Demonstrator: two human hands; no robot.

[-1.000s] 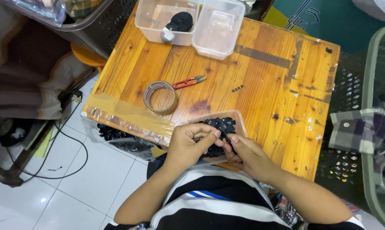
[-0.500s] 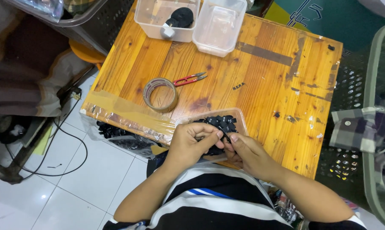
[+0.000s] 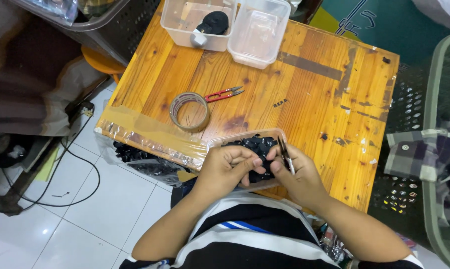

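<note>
A wooden table (image 3: 304,99) fills the middle of the view, with a dark basket (image 3: 100,30) at its far left corner and a green basket (image 3: 447,149) holding checked cloth (image 3: 429,154) to the right. At the table's far edge stand two clear tubs: the left tub (image 3: 177,22) holds a black spool (image 3: 216,21), and the right tub (image 3: 262,30) sits beside it, touching. Nearer lie a tape roll (image 3: 189,112) and, just beside it, red snips (image 3: 224,93). A clear bag (image 3: 135,154) of dark pieces hangs off the near left edge.

At the near edge sits a clear tray (image 3: 225,142) heaped with small black parts (image 3: 257,144). Both hands meet over its near side. The left hand (image 3: 225,167) curls inward, its grip pressed together on a black part (image 3: 255,175) held low against the tray's near rim. The right hand (image 3: 297,177) faces it, fingertips touching the same part, and also pinches a thin metal tool (image 3: 285,155), which points away from the body along the tray's right end. The held part lies between the two grips, just below the heap.

Compared with a second ago, the hands hold nearly the same place over the tray; the fingers have shifted only slightly, and nothing else on the table has moved.
</note>
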